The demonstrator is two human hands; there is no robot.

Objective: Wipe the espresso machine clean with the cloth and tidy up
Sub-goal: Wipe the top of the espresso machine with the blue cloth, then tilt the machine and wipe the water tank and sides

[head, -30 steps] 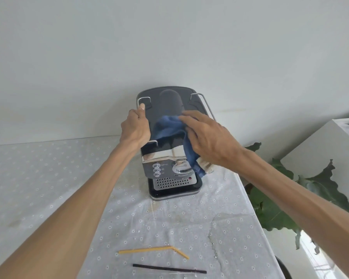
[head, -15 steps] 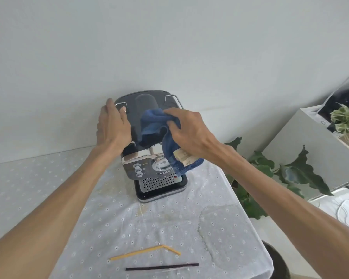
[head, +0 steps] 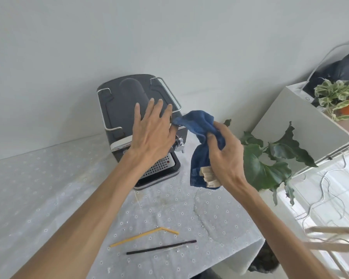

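Resting flat with fingers straight and spread, the left hand point(head: 152, 129) lies on the dark grey top of the black and chrome espresso machine point(head: 119, 109), which stands at the far edge of the table under a white dotted tablecloth point(head: 38, 198). The right hand point(head: 223, 156) grips the bunched blue terry cloth point(head: 199, 125) in curled fingers just right of the machine, one corner of the cloth touching the left hand's thumb side. Near the table's front lie a bent yellow straw point(head: 143, 236) and a straight black straw point(head: 161, 247), apart from each other.

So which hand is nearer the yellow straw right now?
Left, by a small margin. The left hand rests on the espresso machine, far behind the yellow straw; the right hand holds the cloth off to the machine's right.
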